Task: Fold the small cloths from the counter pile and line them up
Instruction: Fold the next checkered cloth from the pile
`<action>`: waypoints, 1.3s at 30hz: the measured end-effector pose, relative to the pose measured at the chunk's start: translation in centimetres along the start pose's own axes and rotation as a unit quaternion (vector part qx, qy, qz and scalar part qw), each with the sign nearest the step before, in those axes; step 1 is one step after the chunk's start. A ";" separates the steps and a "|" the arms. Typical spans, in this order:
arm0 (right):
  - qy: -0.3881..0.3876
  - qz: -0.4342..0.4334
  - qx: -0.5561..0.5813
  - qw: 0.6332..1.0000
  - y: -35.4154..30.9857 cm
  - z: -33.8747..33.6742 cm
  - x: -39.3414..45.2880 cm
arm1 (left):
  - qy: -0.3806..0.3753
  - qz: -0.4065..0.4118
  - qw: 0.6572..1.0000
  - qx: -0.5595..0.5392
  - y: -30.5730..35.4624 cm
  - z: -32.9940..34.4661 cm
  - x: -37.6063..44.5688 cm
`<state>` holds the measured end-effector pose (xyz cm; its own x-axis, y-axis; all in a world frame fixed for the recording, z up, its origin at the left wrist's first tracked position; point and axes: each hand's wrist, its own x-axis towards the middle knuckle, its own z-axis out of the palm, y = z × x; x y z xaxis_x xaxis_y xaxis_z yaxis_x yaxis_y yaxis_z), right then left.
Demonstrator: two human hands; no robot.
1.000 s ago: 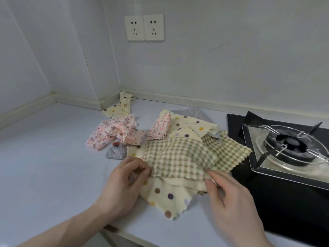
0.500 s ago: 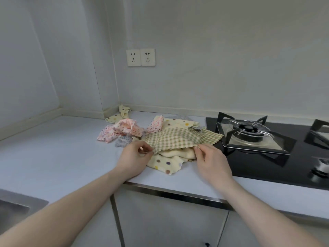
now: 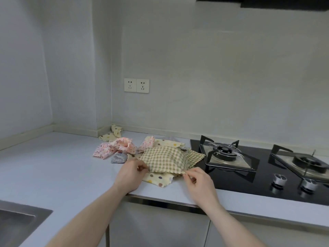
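my left hand point(image 3: 130, 172) and right hand point(image 3: 197, 180) each pinch a near corner of the green checked cloth point(image 3: 168, 158) atop the counter pile point(image 3: 142, 150), seemingly starting its fold, so next i lift it clear.

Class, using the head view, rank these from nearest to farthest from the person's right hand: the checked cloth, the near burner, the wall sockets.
1. Checked cloth: pinched by the right hand at its near edge.
2. Near burner: on the hob, right of the pile.
3. Wall sockets: up on the back wall, left of the hand.
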<state>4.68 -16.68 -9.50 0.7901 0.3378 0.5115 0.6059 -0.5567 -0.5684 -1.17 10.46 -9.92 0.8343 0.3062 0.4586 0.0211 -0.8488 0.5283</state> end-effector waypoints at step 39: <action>0.126 0.069 0.183 0.973 -17.6 -20.8 -2.9 | 0.036 0.085 0.983 -0.157 23.9 -13.3 -10.9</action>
<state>-10.24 -23.61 12.43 0.8464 0.0571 0.5295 0.5246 -0.2611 -0.8103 -17.10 -7.43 7.20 0.7695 0.2116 0.6026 -0.2953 -0.7188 0.6295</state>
